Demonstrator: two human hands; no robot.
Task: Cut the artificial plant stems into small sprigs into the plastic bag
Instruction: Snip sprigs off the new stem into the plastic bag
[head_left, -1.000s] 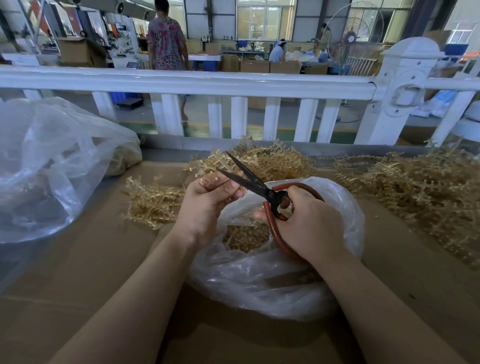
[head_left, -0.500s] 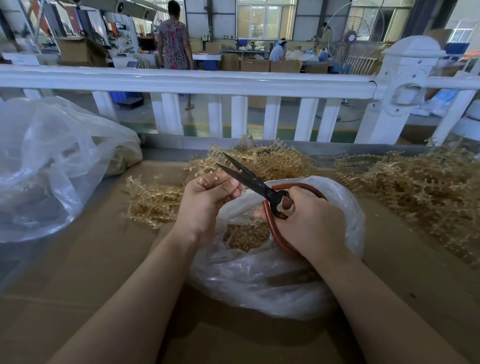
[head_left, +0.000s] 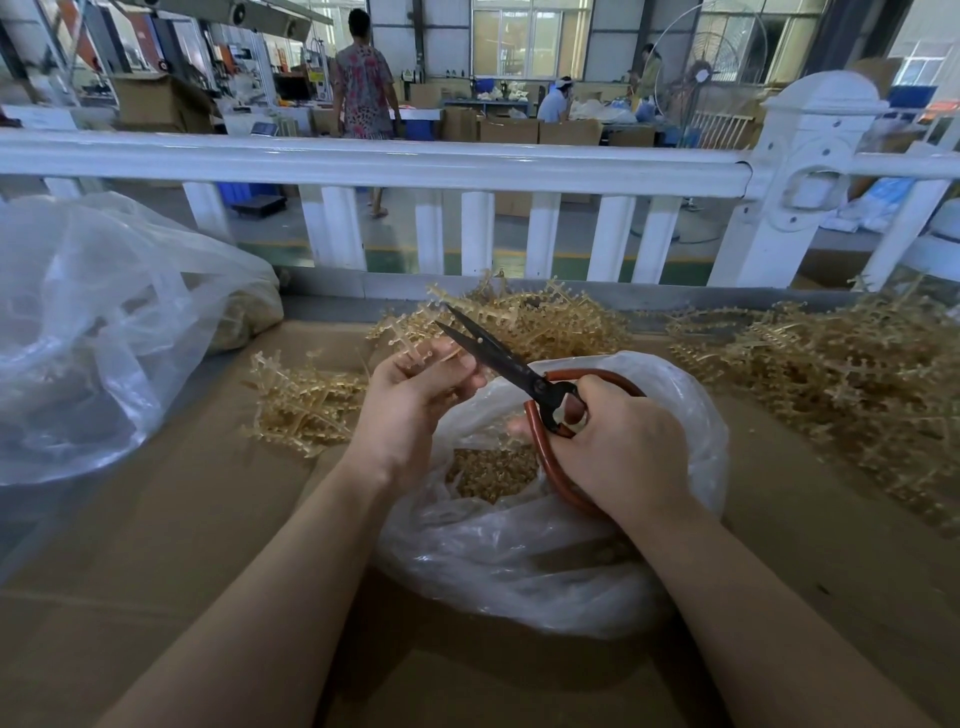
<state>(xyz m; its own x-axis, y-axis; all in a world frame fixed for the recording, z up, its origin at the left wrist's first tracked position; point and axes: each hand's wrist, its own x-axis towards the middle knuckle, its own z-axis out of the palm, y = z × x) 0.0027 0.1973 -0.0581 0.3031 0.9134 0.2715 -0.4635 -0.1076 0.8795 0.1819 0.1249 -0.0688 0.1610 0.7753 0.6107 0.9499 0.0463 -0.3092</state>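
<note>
My left hand (head_left: 410, 400) pinches a tan artificial plant stem (head_left: 415, 352) above the open clear plastic bag (head_left: 519, 545). My right hand (head_left: 618, 447) grips the red-brown loop handles of black scissors (head_left: 498, 356). Their blades are parted and point up and left, just past the stem at my left fingertips. Cut tan sprigs (head_left: 488, 470) lie inside the bag below both hands. Most of the stem is hidden inside my left fingers.
Heaps of uncut tan stems lie at left (head_left: 301, 405), behind the hands (head_left: 530, 322) and at right (head_left: 831, 374) on the cardboard-covered table (head_left: 182, 519). A large clear bag (head_left: 104, 322) stands at left. A white railing (head_left: 415, 161) borders the far edge; a person walks beyond.
The scissors and both hands have stayed over the bag, with the blades shifting slightly at the stem. The person behind the railing has walked further right and away.
</note>
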